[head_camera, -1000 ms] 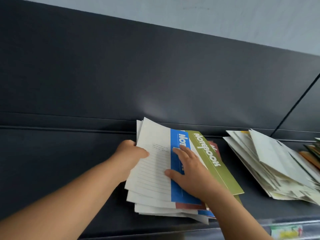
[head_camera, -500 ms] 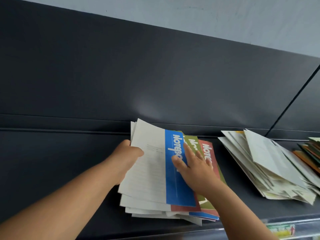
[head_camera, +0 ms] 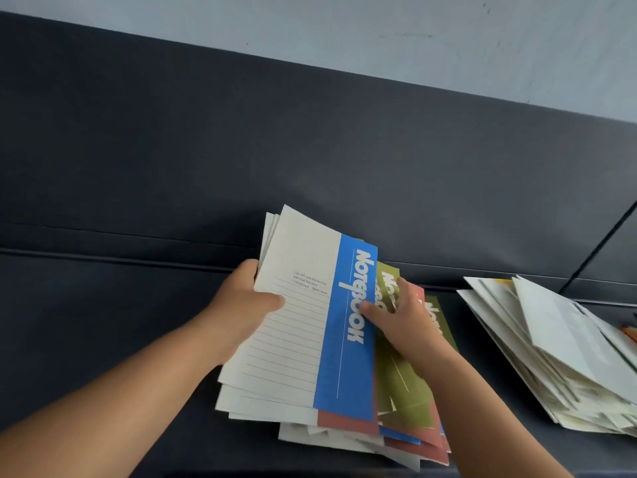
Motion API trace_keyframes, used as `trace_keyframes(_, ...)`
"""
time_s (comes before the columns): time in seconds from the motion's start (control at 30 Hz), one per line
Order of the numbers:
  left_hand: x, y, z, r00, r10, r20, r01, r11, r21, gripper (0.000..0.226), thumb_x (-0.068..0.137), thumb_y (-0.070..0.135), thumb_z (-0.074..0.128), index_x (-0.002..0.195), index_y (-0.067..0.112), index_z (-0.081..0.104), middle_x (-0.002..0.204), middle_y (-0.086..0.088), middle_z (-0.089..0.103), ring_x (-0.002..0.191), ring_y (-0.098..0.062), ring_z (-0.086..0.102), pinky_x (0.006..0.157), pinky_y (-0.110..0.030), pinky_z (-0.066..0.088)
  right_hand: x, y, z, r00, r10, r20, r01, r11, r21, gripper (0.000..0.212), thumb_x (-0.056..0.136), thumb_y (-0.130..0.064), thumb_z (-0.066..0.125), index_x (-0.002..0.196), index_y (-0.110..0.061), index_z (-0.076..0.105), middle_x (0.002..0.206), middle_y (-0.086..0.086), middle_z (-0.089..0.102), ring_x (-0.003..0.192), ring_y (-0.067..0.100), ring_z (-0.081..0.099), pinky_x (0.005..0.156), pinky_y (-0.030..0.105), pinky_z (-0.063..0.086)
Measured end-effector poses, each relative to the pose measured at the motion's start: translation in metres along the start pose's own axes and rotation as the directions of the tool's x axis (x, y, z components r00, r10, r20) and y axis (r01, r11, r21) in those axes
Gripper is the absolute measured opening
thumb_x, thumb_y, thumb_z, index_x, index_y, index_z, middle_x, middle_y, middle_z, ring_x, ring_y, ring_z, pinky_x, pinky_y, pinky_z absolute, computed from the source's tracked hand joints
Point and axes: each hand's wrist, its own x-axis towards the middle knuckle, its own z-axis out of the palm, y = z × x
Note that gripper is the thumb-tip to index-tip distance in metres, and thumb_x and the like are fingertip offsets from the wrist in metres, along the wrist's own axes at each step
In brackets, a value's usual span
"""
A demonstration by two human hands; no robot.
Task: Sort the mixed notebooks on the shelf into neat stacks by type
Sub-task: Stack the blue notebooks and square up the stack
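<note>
A loose stack of thin notebooks (head_camera: 403, 422) lies on the dark shelf (head_camera: 103, 332), with blue, green and red spine bands. My left hand (head_camera: 241, 301) grips the left edge of the upper few, topped by a cream lined notebook with a blue band (head_camera: 344, 332), and tilts them up. My right hand (head_camera: 403, 322) reaches in under the blue band's right edge, thumb against it and fingers on a green notebook (head_camera: 400, 381) beneath. Red and blue covers stick out at the stack's bottom.
A second fanned pile of pale cream notebooks (head_camera: 558, 353) lies to the right on the same shelf. More coloured covers (head_camera: 630, 332) peek in at the far right edge. The shelf's dark back panel (head_camera: 310, 150) rises right behind the stacks.
The top notebooks have been lifted and tilted up by my left hand. My right hand slid from on top of the blue band to beneath its edge, onto the green notebooks.
</note>
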Motion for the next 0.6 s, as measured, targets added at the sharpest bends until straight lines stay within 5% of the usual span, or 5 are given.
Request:
trace_keyframes(0.07,-0.002,0.001,-0.01,0.999,0.043,-0.01,-0.043,0.999,-0.004,0.032,0.086,-0.002,0.059,0.103,0.025,0.055,0.101,0.002,0.069,0.093,-0.016,0.066,0.07,-0.031,0.052,0.003,-0.005,0.001,0.999,0.009,-0.045,-0.007,0.998,0.064,0.069,0.074,-0.052,0.076,0.127,-0.031,0.038,0.106,-0.011,0.057,0.1,0.015,0.059,0.085,0.039,0.052)
trace_keyframes(0.2,-0.005,0.001,-0.025,0.993,0.116,-0.019,-0.116,0.993,-0.005,0.034,0.086,-0.003,0.059,0.104,0.026,0.056,0.1,0.004,0.07,0.093,-0.014,0.067,0.072,-0.03,0.053,0.018,-0.001,0.008,0.996,0.064,-0.062,-0.053,0.984,0.168,0.092,0.032,-0.081,0.076,0.109,-0.058,0.033,0.115,-0.007,0.062,0.11,0.025,0.06,0.092,0.052,0.051)
trace_keyframes(0.27,-0.004,0.001,-0.032,0.989,0.143,-0.026,-0.143,0.99,-0.007,0.034,0.086,-0.003,0.059,0.103,0.026,0.057,0.1,0.003,0.07,0.093,-0.014,0.068,0.073,-0.03,0.053,0.012,-0.01,0.011,0.997,0.052,-0.05,-0.038,0.967,0.251,0.086,0.04,-0.071,0.083,0.106,-0.056,0.031,0.116,-0.005,0.061,0.106,0.025,0.063,0.09,0.053,0.053)
trace_keyframes(0.43,-0.001,-0.002,-0.05,0.985,0.163,-0.064,-0.166,0.985,-0.039,0.036,0.086,-0.001,0.06,0.103,0.03,0.055,0.1,0.004,0.071,0.092,-0.014,0.069,0.073,-0.033,0.055,0.004,-0.031,0.022,0.998,0.065,0.0,-0.057,0.872,0.486,0.111,0.069,-0.034,0.087,0.152,-0.036,0.013,0.116,-0.005,0.056,0.097,0.025,0.067,0.083,0.053,0.056)
trace_keyframes(0.6,-0.001,-0.01,-0.064,0.982,0.141,-0.123,-0.153,0.983,-0.097,0.039,0.085,-0.003,0.061,0.101,0.032,0.053,0.103,0.002,0.068,0.093,-0.016,0.067,0.068,-0.029,0.052,0.005,-0.041,0.039,0.981,0.049,0.188,-0.156,0.776,0.611,0.055,0.075,-0.02,0.082,0.123,-0.014,0.056,0.098,0.012,0.075,0.087,0.033,0.073,0.078,0.058,0.057)
